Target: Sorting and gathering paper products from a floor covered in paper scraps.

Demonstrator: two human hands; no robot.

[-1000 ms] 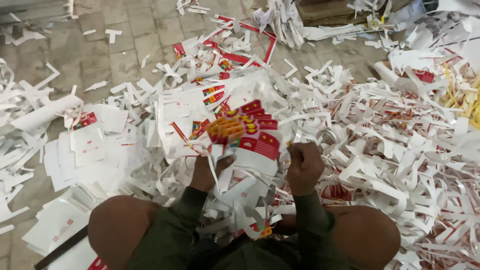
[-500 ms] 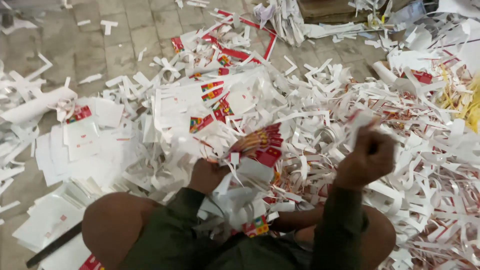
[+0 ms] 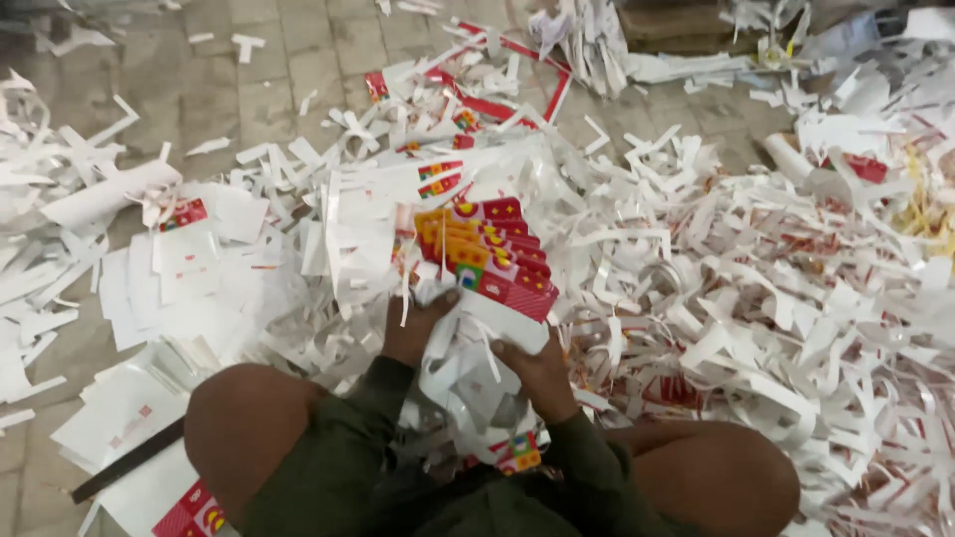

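I crouch over a floor strewn with paper offcuts. My left hand [image 3: 416, 328] grips the near left edge of a stack of printed red and yellow card sheets [image 3: 492, 257], fanned out in front of my knees. My right hand [image 3: 537, 370] holds the stack's near right edge from below, fingers closed on it. White strips dangle from the stack between both hands. More printed pieces [image 3: 517, 452] lie in my lap.
A deep heap of white and red paper strips [image 3: 776, 288] fills the right side. Flat white sheets [image 3: 199, 268] lie spread at left on the tiled floor [image 3: 199, 80]. My knees [image 3: 249, 428] frame the bottom. A dark strip [image 3: 129, 462] lies at lower left.
My right hand, earlier raised off to the right in a fist, has come back down onto the stack. The stack now sits fanned and held by both hands.
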